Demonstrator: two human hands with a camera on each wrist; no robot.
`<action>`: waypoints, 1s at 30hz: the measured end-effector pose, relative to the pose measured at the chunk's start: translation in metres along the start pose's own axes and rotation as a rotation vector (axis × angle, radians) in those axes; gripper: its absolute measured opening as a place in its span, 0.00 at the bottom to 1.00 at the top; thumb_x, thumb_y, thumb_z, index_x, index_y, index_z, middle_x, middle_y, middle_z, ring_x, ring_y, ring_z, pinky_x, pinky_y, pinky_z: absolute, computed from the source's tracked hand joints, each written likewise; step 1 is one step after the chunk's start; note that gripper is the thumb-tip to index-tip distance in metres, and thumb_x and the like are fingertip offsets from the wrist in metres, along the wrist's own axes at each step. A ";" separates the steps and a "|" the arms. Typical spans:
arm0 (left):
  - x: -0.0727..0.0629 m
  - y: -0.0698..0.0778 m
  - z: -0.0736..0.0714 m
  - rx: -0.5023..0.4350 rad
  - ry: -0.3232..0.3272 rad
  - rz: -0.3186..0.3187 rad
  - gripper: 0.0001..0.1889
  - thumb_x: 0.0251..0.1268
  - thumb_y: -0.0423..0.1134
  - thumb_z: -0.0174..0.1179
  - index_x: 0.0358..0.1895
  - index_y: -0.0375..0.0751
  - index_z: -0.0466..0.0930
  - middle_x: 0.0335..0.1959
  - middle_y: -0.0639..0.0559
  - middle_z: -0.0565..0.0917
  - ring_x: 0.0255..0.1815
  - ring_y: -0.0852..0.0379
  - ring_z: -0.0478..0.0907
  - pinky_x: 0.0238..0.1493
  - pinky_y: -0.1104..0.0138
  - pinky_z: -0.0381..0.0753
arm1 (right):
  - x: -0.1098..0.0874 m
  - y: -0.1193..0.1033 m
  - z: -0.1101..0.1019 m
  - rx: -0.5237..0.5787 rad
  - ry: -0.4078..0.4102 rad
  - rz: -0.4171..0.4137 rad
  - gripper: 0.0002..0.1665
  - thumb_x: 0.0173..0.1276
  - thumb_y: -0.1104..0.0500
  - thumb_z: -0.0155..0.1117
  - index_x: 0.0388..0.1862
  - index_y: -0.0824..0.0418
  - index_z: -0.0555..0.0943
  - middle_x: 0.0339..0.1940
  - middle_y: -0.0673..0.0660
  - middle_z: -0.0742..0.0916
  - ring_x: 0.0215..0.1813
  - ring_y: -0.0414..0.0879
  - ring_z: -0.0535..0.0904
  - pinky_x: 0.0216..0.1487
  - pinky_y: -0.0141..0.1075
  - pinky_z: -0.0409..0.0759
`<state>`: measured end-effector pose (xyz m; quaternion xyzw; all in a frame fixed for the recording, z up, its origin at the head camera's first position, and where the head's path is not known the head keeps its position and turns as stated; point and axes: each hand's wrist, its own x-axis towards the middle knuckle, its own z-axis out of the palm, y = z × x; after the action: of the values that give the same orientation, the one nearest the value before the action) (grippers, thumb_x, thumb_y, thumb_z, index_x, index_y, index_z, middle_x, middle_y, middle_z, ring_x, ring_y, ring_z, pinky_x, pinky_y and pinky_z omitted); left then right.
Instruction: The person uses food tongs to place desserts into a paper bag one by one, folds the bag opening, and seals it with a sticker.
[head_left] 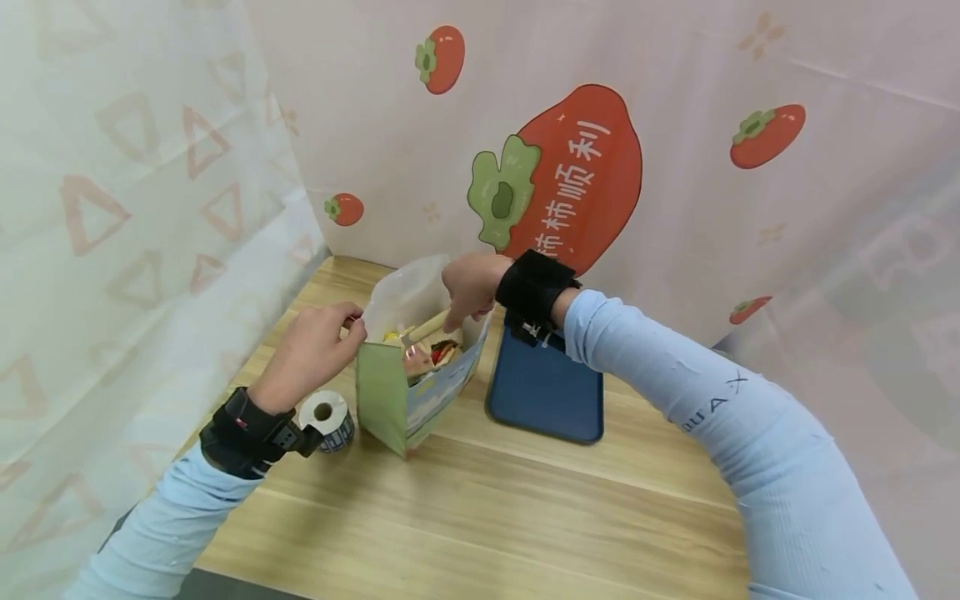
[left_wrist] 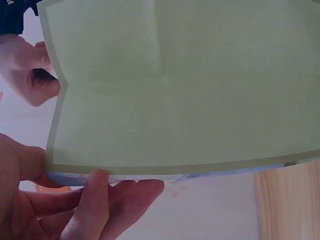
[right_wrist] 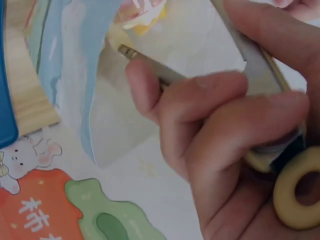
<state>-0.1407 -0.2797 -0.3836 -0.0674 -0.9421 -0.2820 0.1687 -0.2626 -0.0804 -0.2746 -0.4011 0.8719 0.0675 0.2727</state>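
Observation:
A paper bag (head_left: 382,392) with a green side and a blue printed face stands upright, its top open. Several colourful items (head_left: 431,354) show inside. My left hand (head_left: 318,346) pinches the bag's top edge at the near left corner; in the left wrist view its fingers (left_wrist: 92,202) lie along the rim of the green panel. Over the mouth of the bag, my right hand (head_left: 476,287) grips a slim beige tool (head_left: 429,327), which points down to the left into it. In the right wrist view a beige ring (right_wrist: 285,200) shows by the palm and a metallic end (right_wrist: 127,51) beyond the fingers.
A white paper roll (head_left: 330,417) with a blue printed side stands left of the bag, below my left wrist. A dark blue tray (head_left: 547,392) lies right of the bag, partly under my right forearm. Printed curtains (head_left: 675,225) hang behind the wooden table (head_left: 525,517).

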 end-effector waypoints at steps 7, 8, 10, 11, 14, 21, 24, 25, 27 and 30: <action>0.001 -0.001 0.002 -0.004 0.024 0.004 0.12 0.70 0.31 0.51 0.41 0.28 0.83 0.36 0.38 0.87 0.38 0.39 0.84 0.41 0.47 0.80 | 0.012 0.001 0.002 0.028 -0.011 0.050 0.27 0.68 0.51 0.71 0.12 0.54 0.72 0.15 0.52 0.77 0.17 0.42 0.64 0.24 0.33 0.60; 0.001 -0.001 0.002 -0.004 0.030 0.003 0.12 0.70 0.31 0.50 0.41 0.28 0.83 0.35 0.38 0.87 0.38 0.40 0.84 0.41 0.47 0.80 | 0.011 0.004 0.002 0.061 -0.018 0.058 0.26 0.68 0.52 0.70 0.12 0.55 0.72 0.16 0.53 0.77 0.17 0.42 0.63 0.24 0.33 0.60; 0.001 -0.002 0.002 -0.005 0.042 0.007 0.11 0.70 0.30 0.50 0.41 0.28 0.83 0.35 0.38 0.87 0.37 0.40 0.84 0.41 0.48 0.80 | 0.009 0.008 0.000 0.130 -0.045 0.071 0.26 0.69 0.52 0.70 0.13 0.55 0.72 0.17 0.53 0.78 0.17 0.42 0.61 0.25 0.34 0.59; 0.001 -0.002 0.002 -0.006 0.044 0.010 0.11 0.70 0.30 0.50 0.41 0.28 0.83 0.35 0.38 0.87 0.37 0.40 0.84 0.40 0.48 0.79 | 0.008 0.010 -0.001 0.172 -0.066 0.074 0.26 0.70 0.52 0.69 0.15 0.56 0.71 0.18 0.54 0.78 0.18 0.42 0.60 0.25 0.35 0.59; 0.001 -0.001 0.002 -0.002 0.051 0.016 0.11 0.70 0.30 0.51 0.41 0.29 0.84 0.35 0.38 0.87 0.34 0.42 0.83 0.39 0.49 0.79 | 0.004 0.014 -0.006 0.279 -0.135 0.094 0.24 0.73 0.51 0.66 0.19 0.57 0.71 0.22 0.56 0.80 0.19 0.42 0.58 0.27 0.36 0.59; 0.001 0.004 0.006 0.027 0.065 0.018 0.11 0.70 0.29 0.51 0.40 0.29 0.83 0.33 0.40 0.86 0.26 0.45 0.79 0.36 0.50 0.78 | 0.000 0.009 -0.017 0.366 -0.213 0.139 0.19 0.76 0.50 0.62 0.28 0.61 0.75 0.23 0.56 0.81 0.18 0.42 0.59 0.28 0.36 0.63; 0.001 0.005 0.008 0.037 0.069 0.009 0.10 0.70 0.29 0.51 0.40 0.29 0.83 0.32 0.40 0.86 0.25 0.45 0.77 0.33 0.50 0.77 | 0.002 0.002 -0.014 0.345 -0.231 0.124 0.22 0.76 0.50 0.62 0.25 0.60 0.71 0.19 0.53 0.76 0.17 0.41 0.62 0.28 0.34 0.67; 0.001 0.005 0.008 0.038 0.068 0.006 0.10 0.70 0.29 0.51 0.40 0.29 0.83 0.32 0.40 0.86 0.25 0.46 0.77 0.33 0.51 0.77 | 0.003 0.000 -0.012 0.331 -0.233 0.118 0.22 0.76 0.50 0.61 0.23 0.59 0.70 0.18 0.53 0.75 0.17 0.41 0.64 0.28 0.34 0.68; 0.002 0.005 0.009 0.040 0.066 0.006 0.10 0.70 0.29 0.51 0.40 0.29 0.83 0.32 0.40 0.86 0.24 0.46 0.77 0.32 0.51 0.77 | 0.005 -0.004 -0.009 0.305 -0.236 0.111 0.24 0.76 0.49 0.61 0.20 0.57 0.70 0.16 0.52 0.73 0.17 0.41 0.66 0.29 0.33 0.70; 0.002 0.006 0.011 0.040 0.061 0.013 0.11 0.70 0.29 0.51 0.41 0.29 0.83 0.33 0.39 0.86 0.24 0.46 0.77 0.32 0.51 0.77 | 0.004 -0.004 -0.005 0.282 -0.234 0.116 0.27 0.77 0.49 0.61 0.18 0.56 0.67 0.15 0.52 0.73 0.17 0.41 0.67 0.28 0.33 0.70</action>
<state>-0.1445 -0.2691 -0.3882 -0.0614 -0.9414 -0.2641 0.2004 -0.2638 -0.0877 -0.2726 -0.2976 0.8566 0.0065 0.4215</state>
